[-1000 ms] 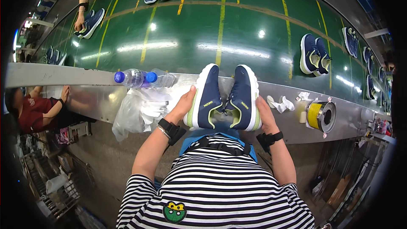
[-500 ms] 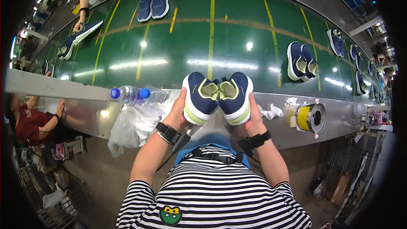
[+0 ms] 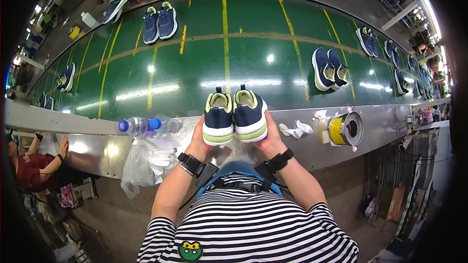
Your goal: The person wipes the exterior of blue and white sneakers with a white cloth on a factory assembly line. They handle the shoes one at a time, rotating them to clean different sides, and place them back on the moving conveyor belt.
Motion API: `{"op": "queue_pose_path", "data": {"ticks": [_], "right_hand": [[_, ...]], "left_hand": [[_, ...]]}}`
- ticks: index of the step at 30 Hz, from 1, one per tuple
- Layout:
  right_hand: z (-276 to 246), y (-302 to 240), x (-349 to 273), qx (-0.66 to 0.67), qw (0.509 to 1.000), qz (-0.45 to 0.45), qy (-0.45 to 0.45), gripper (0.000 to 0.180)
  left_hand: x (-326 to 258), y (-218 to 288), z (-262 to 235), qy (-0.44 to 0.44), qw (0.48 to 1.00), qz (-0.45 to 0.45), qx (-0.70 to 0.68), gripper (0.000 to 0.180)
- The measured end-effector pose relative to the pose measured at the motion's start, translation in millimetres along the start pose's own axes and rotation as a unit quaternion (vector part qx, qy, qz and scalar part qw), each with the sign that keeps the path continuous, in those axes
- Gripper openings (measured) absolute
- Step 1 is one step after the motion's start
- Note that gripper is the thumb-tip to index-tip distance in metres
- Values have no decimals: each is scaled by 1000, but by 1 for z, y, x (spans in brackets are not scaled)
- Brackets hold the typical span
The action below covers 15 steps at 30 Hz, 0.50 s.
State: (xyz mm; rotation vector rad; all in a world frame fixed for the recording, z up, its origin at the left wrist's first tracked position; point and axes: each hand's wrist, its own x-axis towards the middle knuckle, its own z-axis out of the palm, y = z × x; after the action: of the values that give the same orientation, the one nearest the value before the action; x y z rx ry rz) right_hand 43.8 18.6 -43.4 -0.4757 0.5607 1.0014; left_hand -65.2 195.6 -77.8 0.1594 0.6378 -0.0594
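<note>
I hold a pair of navy sneakers with white soles and lime-green linings side by side over the near edge of the green conveyor belt [image 3: 190, 75]. My left hand [image 3: 198, 141] grips the left sneaker [image 3: 218, 119] from its outer side. My right hand [image 3: 271, 139] is closed round the outer side of the right sneaker [image 3: 250, 117]. Both heels face me, and their pull tabs stand up. The fingers beneath the shoes are mostly hidden.
More sneaker pairs stand on the belt, one [image 3: 160, 22] far left, another [image 3: 330, 69] at right. Along the metal ledge lie plastic bottles [image 3: 141, 126], a plastic bag [image 3: 139, 165], crumpled tissue [image 3: 296, 129] and a round tin [image 3: 345, 128]. Across the belt a co-worker holds a sneaker [image 3: 116, 7].
The sneakers in my hands have turned, from toes tilted outward to heels facing me. Across the belt, the co-worker has lifted a sneaker off it. The whole view has shifted a little.
</note>
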Motion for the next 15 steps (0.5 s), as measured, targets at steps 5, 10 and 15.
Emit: {"op": "queue_pose_path", "data": {"ticks": [5, 10, 15], "right_hand": [[-15, 10, 3, -50, 999, -17, 6, 49], [-73, 5, -9, -313, 946, -69, 45, 49], [-76, 19, -8, -476, 866, -147, 53, 56]], "left_hand": [[-1, -4, -22, -51, 999, 7, -11, 43], [-25, -17, -19, 88, 950, 36, 298, 51], [6, -38, -92, 15, 779, 174, 602, 74]]}}
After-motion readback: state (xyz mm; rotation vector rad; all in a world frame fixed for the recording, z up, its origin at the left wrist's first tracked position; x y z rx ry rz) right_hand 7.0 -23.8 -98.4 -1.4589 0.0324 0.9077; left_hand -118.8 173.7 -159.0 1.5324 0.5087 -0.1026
